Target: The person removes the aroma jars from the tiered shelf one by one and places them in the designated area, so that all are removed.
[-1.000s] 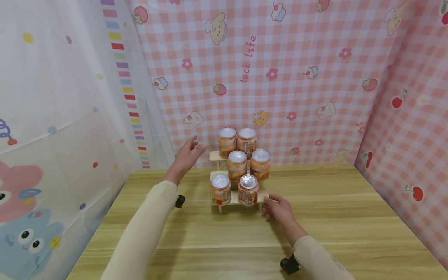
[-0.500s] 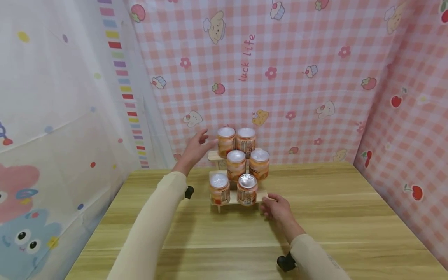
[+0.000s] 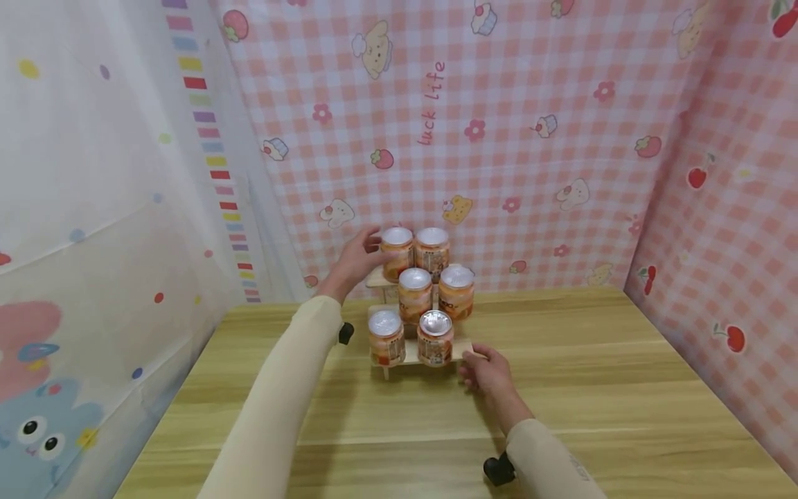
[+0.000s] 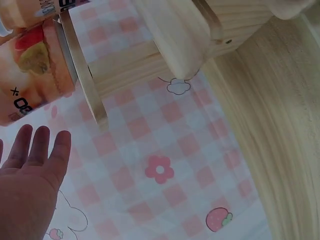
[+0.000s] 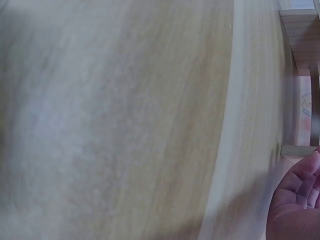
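Observation:
A stepped wooden rack (image 3: 411,355) stands on the table with cans on its three tiers, two to a tier. The cans have orange, fruit-printed labels and silvery lids. At the top tier's left can (image 3: 402,268), my left hand (image 3: 357,262) has its thumb in front and its fingers by the far side. In the left wrist view those fingers look straight, with a narrow gap to the can (image 4: 37,70). My right hand (image 3: 492,378) pinches the right end of the lowest shelf, thumb on top and fingers curled below. The right wrist view shows it beside a rack leg (image 5: 298,150).
The wood-grain table (image 3: 561,388) extends around the rack. Close behind hangs a pink checked cloth (image 3: 530,166), with a white dotted curtain (image 3: 125,242) on the left. Middle-tier cans (image 3: 456,298) stand just right of and below the top pair.
My left hand has moved right to the top left can, its fingers passing to the can's side. My right hand stays at the lowest shelf's end. The view has shifted slightly.

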Motion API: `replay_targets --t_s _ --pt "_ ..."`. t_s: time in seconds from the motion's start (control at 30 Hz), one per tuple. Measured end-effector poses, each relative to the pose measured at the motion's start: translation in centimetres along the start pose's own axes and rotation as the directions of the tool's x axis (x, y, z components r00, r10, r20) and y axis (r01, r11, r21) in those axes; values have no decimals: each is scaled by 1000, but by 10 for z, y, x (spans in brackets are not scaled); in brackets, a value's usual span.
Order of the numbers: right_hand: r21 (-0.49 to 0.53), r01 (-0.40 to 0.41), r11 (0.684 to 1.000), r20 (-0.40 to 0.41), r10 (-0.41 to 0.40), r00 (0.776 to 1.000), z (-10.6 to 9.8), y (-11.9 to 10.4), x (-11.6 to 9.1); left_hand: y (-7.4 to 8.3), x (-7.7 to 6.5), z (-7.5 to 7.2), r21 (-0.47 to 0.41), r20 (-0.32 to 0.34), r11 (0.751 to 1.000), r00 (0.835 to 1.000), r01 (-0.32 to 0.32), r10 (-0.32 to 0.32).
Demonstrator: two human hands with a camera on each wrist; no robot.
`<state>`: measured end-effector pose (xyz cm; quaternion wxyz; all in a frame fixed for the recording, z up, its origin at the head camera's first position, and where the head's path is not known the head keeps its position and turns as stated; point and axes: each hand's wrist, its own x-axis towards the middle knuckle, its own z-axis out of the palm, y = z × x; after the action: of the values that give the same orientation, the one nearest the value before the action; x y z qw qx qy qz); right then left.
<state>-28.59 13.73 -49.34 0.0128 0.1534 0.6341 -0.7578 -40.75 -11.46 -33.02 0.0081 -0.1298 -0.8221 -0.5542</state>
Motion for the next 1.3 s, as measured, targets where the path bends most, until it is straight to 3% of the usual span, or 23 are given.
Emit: replay_targets --t_s 0.27,0.77,1.07,1.3 --pt "4 5 1000 1 -5 1000 1 0 0 2 5 6 -43 16 999 1000 -23 24" --pt "-11 1 1000 3 -1 1000 4 1 -1 0 4 8 -21 -17 1000 1000 -2 2" --pt "-35 -3 999 -12 3 1000 3 -1 1 4 1 -8 -48 -68 998 997 -44 41" --pt "-29 7 1000 -12 -7 1000 1 0 0 10 -10 -27 -64 -58 996 997 -64 60"
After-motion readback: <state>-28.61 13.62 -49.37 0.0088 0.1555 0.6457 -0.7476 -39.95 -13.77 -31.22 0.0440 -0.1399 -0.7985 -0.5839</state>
